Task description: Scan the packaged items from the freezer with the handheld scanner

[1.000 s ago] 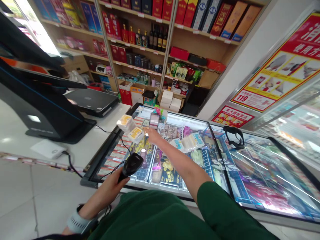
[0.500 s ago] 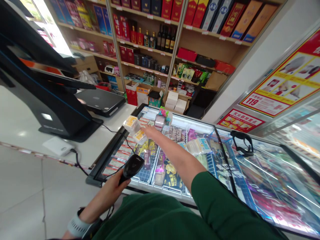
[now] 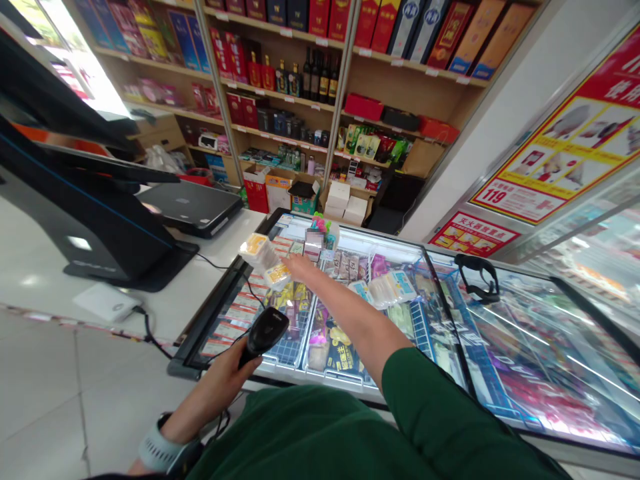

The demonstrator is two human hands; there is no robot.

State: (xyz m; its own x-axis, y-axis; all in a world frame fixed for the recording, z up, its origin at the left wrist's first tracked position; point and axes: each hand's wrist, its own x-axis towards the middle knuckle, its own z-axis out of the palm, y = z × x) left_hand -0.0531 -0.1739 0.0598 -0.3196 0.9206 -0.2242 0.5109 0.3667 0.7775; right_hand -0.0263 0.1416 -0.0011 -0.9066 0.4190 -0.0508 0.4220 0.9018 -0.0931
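Observation:
My left hand [image 3: 233, 370] is wrapped round the handle of a black barcode scanner [image 3: 269, 328] above the near left edge of the glass-topped freezer [image 3: 200, 343]. My right hand [image 3: 299, 267] reaches forward over the glass, its fingers at the right side of a clear pack with a yellow label [image 3: 278, 273]. Another clear pack with a yellow-orange label [image 3: 256, 246] lies against it on the left. Whether my right fingers grip the pack is too small to tell. Just beyond that hand stands a small device with a blurred screen [image 3: 314, 244].
On the left counter [image 3: 45, 293] are a black monitor stand [image 3: 115, 233], a dark flat device [image 3: 193, 203] and a white box [image 3: 107, 301] with a cable. White-and-blue packs [image 3: 393, 289] and a black strap-like object [image 3: 479, 278] lie on the freezer. Stocked shelves [image 3: 280, 97] stand behind.
The view has shifted slightly, moving the background a little left. My right hand stays by the yellow-labelled packs, and my left hand still holds the scanner.

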